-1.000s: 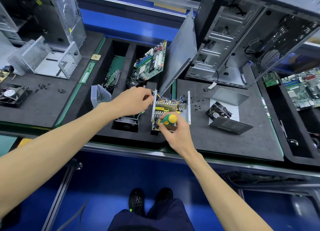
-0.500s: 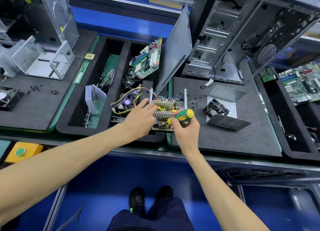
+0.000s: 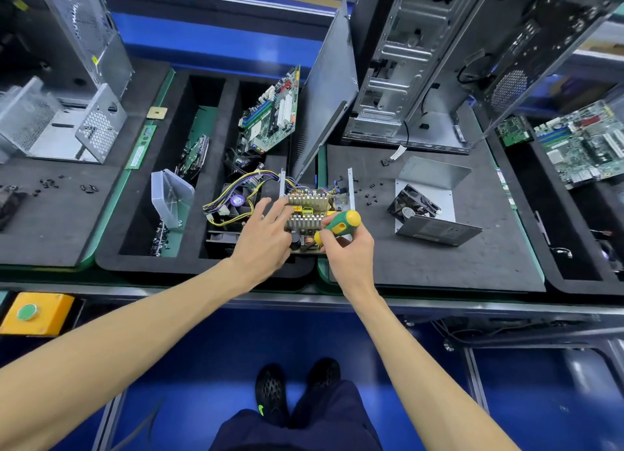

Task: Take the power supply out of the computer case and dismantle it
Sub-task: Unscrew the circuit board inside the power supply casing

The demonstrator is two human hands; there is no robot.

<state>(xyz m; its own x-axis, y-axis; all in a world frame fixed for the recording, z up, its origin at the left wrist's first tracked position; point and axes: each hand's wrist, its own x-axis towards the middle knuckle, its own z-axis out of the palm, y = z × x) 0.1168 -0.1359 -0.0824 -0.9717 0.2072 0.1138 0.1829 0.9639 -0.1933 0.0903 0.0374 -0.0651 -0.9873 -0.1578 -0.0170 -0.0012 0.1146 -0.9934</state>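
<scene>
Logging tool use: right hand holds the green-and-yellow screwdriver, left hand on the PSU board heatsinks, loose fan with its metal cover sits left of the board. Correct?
One error. The head view shows the loose fan and its metal cover to the right of the PSU board, not left. The rest stands: the right hand holds the screwdriver, and the left hand is on the heatsinks.

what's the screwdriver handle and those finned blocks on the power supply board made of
Screwdriver handle: probably moulded plastic or rubber, matte green with yellow patches, no glare. Finned blocks: bare metal, likely aluminium, pale silver ribs catching light.
</scene>
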